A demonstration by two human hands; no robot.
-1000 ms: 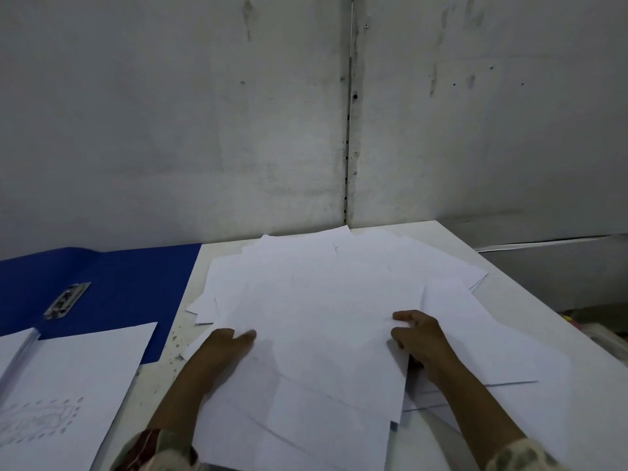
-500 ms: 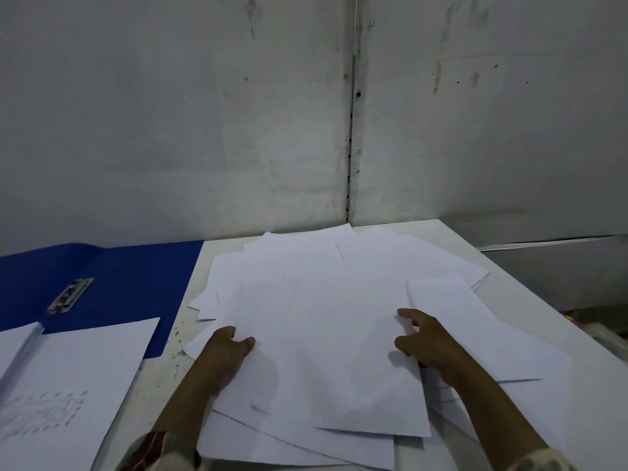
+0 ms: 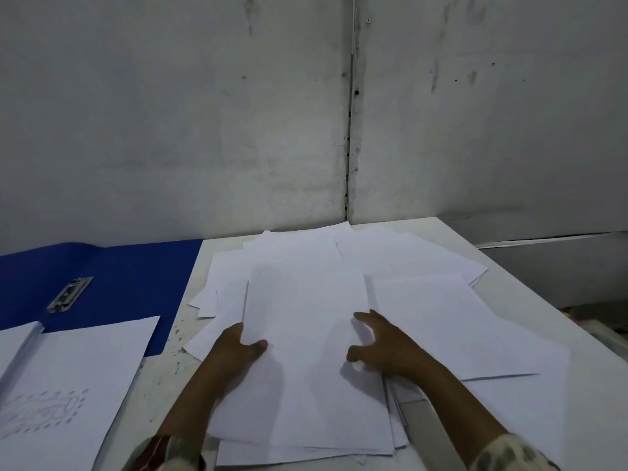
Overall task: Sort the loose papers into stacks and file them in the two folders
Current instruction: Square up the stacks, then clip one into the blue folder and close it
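Note:
A wide heap of loose white papers (image 3: 306,266) covers the middle of the white table (image 3: 577,341). On top lies a squared-up bundle of sheets (image 3: 306,368), running lengthwise toward me. My left hand (image 3: 234,351) grips the bundle's left edge, thumb on top and fingers under. My right hand (image 3: 380,348) presses on its right edge with fingers spread. An open blue folder (image 3: 129,283) with a metal clip (image 3: 69,294) lies at the left. On its near part rests a sheet with a faint drawing (image 3: 68,385).
A grey wall (image 3: 238,113) rises right behind the table. More white sheets (image 3: 17,345) lie at the far left edge. The table's right edge drops off toward dim clutter (image 3: 605,328) at the lower right.
The top sheets have turned from slanted to straight and slid toward me into one bundle. Both hands have moved inward along its edges.

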